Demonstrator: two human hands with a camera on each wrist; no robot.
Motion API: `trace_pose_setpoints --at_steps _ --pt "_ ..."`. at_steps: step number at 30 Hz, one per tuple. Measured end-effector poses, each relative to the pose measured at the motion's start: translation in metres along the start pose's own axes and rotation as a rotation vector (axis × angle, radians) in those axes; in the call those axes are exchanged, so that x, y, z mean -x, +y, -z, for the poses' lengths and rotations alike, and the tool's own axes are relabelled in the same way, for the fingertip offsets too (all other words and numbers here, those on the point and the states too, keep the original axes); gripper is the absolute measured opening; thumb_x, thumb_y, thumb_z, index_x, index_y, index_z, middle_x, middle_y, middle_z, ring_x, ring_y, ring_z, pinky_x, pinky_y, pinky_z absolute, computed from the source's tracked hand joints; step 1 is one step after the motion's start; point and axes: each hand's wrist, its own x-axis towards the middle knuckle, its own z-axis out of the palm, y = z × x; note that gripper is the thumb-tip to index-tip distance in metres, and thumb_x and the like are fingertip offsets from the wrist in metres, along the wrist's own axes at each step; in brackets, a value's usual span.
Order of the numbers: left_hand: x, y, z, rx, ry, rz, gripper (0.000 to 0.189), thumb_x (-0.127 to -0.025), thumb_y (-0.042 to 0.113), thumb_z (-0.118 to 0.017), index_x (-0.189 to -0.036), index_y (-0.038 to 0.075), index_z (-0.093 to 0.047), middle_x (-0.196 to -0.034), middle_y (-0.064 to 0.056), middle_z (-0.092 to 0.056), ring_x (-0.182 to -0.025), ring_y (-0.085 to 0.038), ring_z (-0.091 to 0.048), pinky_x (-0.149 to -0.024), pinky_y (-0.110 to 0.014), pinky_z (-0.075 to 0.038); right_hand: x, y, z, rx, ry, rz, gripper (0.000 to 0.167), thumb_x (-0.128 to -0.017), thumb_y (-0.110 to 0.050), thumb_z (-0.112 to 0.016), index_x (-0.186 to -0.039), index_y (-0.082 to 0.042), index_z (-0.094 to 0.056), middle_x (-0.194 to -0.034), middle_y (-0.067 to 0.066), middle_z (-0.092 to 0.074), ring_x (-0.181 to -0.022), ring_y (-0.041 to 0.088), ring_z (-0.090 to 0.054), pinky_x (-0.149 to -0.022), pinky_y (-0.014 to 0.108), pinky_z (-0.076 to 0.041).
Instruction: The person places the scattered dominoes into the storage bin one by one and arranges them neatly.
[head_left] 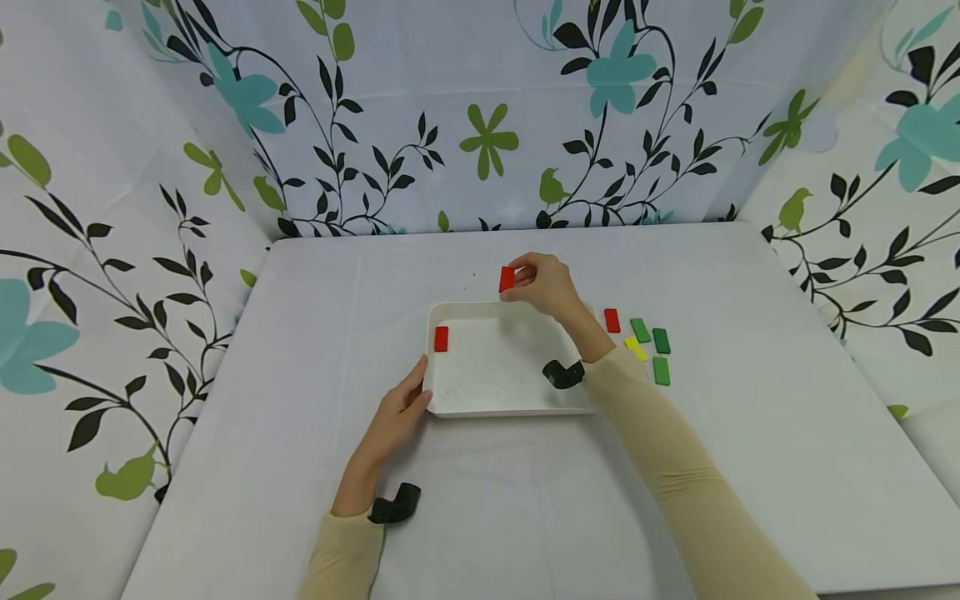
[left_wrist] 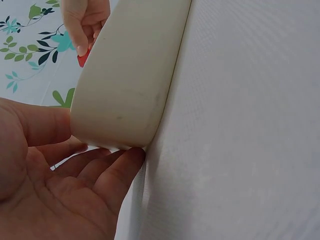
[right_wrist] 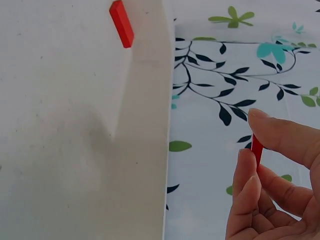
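A shallow white tray (head_left: 510, 412) lies on the table. At its near left corner, my left hand (head_left: 396, 417) holds the outer wall; the thumb and fingertips meet the tray's rounded end in the left wrist view. My right hand (head_left: 546, 287) is over the tray's far edge, pinching a small flat red block (head_left: 507, 279) between thumb and fingers. In the right wrist view this block (right_wrist: 256, 150) appears edge-on, beyond the tray's rim. Another red block (head_left: 441, 339) lies inside the tray near its left wall.
Right of the tray lie a red block (head_left: 612, 321), a yellow block (head_left: 636, 348) partly hidden by the right sleeve, and several green blocks (head_left: 661, 371). A leaf-patterned cloth (head_left: 487, 142) hangs behind the white-covered table (head_left: 315, 333). Black wrist cameras (head_left: 396, 503) sit on both wrists.
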Motion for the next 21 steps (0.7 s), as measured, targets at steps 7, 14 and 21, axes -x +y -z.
trace_pose_setpoints --at_steps 7,14,21 --pt "-0.001 -0.001 0.000 -0.006 0.005 -0.011 0.058 -0.102 0.002 -0.047 -0.152 -0.006 -0.019 -0.161 -0.019 -0.018 -0.149 -0.033 -0.019 -0.117 -0.038 -0.023 -0.003 -0.007 -0.027 0.026 -0.052 0.005 0.049 -0.077 -0.014 -0.084 -0.121 -0.005 -0.064 -0.105 0.012 -0.066 -0.096 0.025 -0.062 -0.083 0.034 -0.057" --pt "-0.001 0.000 0.000 -0.012 0.011 -0.021 0.058 -0.101 0.002 -0.047 -0.152 -0.008 -0.020 -0.160 -0.020 -0.019 -0.149 -0.033 -0.019 -0.117 -0.037 -0.022 -0.003 -0.007 -0.047 0.044 -0.098 0.013 0.047 -0.076 -0.012 -0.084 -0.118 -0.004 -0.065 -0.102 0.012 -0.067 -0.092 0.024 -0.063 -0.077 0.031 -0.056" --pt "0.000 0.001 0.000 -0.010 0.002 -0.017 0.058 -0.101 0.001 -0.047 -0.152 -0.007 -0.019 -0.161 -0.020 -0.018 -0.149 -0.033 -0.018 -0.118 -0.038 -0.022 -0.004 -0.003 -0.062 0.073 -0.130 0.023 0.047 -0.074 -0.011 -0.085 -0.117 -0.004 -0.065 -0.100 0.011 -0.068 -0.090 0.022 -0.064 -0.077 0.029 -0.056"
